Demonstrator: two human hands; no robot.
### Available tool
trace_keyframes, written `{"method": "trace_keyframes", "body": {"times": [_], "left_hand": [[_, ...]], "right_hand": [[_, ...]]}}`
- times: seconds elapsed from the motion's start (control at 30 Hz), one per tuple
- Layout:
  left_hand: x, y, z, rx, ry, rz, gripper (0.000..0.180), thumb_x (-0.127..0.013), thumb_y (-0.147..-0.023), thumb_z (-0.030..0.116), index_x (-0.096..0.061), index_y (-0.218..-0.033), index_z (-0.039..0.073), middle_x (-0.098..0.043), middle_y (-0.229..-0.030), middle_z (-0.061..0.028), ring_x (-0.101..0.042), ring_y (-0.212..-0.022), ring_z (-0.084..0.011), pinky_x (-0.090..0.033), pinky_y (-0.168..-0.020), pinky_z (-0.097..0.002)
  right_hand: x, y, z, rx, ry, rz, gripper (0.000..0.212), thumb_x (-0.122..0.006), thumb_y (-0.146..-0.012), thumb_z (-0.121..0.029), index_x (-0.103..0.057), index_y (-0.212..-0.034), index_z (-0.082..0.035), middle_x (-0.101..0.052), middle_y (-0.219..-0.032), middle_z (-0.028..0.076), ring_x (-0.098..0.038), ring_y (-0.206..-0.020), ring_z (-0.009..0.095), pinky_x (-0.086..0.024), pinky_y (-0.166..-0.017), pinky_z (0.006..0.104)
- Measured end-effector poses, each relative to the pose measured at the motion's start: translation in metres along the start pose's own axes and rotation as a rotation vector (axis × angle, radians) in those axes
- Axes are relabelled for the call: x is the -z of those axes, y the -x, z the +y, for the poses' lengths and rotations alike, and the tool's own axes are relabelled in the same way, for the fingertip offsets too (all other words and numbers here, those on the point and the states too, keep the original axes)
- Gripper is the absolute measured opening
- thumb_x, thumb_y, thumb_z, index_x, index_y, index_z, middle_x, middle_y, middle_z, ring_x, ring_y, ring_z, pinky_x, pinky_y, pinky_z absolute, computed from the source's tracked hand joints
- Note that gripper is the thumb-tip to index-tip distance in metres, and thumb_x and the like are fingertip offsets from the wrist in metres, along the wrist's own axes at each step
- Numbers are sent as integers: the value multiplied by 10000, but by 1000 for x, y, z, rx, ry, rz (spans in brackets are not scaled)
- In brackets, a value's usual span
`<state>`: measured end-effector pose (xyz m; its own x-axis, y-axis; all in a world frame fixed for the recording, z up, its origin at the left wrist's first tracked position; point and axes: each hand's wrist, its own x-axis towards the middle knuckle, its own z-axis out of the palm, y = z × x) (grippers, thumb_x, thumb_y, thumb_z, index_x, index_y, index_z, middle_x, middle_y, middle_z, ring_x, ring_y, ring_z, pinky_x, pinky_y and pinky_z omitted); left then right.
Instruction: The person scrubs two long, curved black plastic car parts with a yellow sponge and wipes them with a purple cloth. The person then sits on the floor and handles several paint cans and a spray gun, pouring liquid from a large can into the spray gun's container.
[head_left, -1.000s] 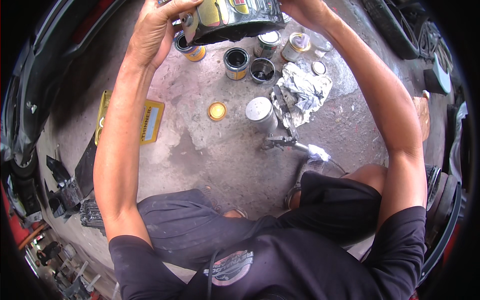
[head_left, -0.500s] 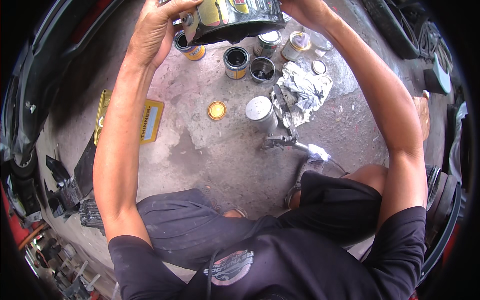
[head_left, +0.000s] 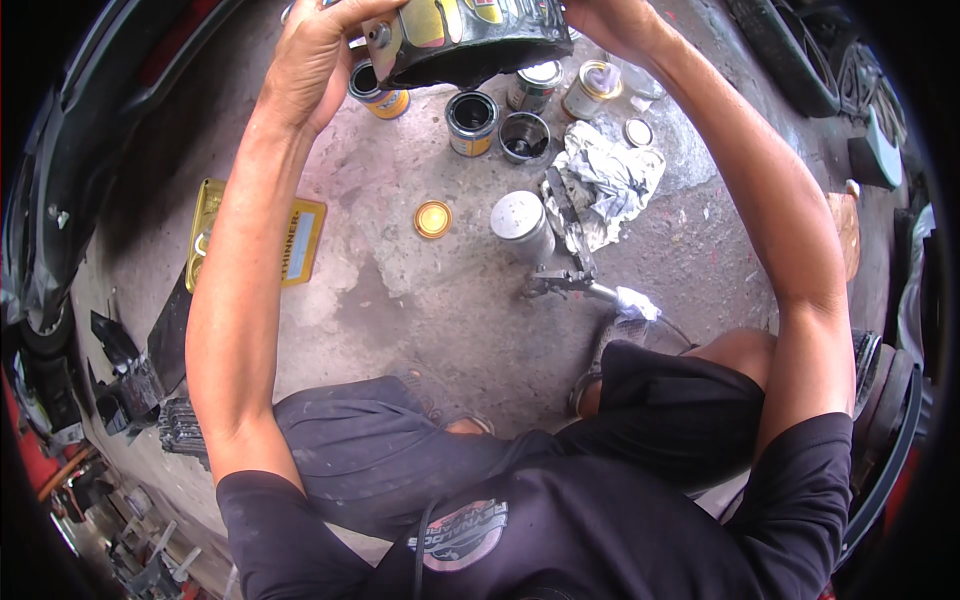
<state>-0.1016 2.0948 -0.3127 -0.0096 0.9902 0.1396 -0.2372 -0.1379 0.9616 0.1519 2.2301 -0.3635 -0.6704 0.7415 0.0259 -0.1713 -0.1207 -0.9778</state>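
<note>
Though spread, fingers gripping can

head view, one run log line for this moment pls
left hand: grips big can | right hand: grips same can | can: raised, tilted above open tins | floor: spray gun, rag, yellow lid

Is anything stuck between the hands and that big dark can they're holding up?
No. The left hand and right hand grip the can directly, one on each side. Nothing visible sits between skin and can. The small tins stand on the floor beneath it.
</note>
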Motion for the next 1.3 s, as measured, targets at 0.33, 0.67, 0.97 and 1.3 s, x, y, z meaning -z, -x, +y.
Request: {"method": "trace_keyframes", "body": {"times": [0.33,0.67,0.97,1.3], "left_hand": [[-3,-2,-7,-24,32,-17,1005,-834,-769,121,-271,-1592,-10,-521,-1447,-139,-495,-1342,-245,-382,-1154,-379],[-1,-4,-8,-1,-15,1,954,-830,-764,146,-326,-1565,17,-550,-1411,-108,-515,-1310,-224,-404,-1125,-375],[-3,-4,-8,4,-19,-12,943,-828,-762,162,-344,-1559,27,-557,-1404,-107,-527,-1299,-220,-420,-1111,-388],[-1,-4,-12,-34,5,-11,918,-813,-784,147,-344,-1562,17,-554,-1406,-108,-530,-1299,-214,-429,-1108,-370]], "right_hand": [[5,1,5,27,-26,-2,481,-591,-969,-357,-540,-1351,-68,-691,-1183,130,-637,-1073,231,-483,-979,421],[11,-1,13,-41,-7,14,584,-609,-941,-460,-540,-1368,-68,-648,-1277,160,-579,-1178,267,-421,-1049,479],[18,-3,19,-18,-15,-7,564,-590,-961,-481,-568,-1345,-68,-656,-1268,156,-589,-1165,265,-428,-1043,477],[12,-6,14,-12,11,5,494,-586,-961,-424,-578,-1306,-71,-691,-1193,134,-608,-1129,244,-435,-1026,456]]}}
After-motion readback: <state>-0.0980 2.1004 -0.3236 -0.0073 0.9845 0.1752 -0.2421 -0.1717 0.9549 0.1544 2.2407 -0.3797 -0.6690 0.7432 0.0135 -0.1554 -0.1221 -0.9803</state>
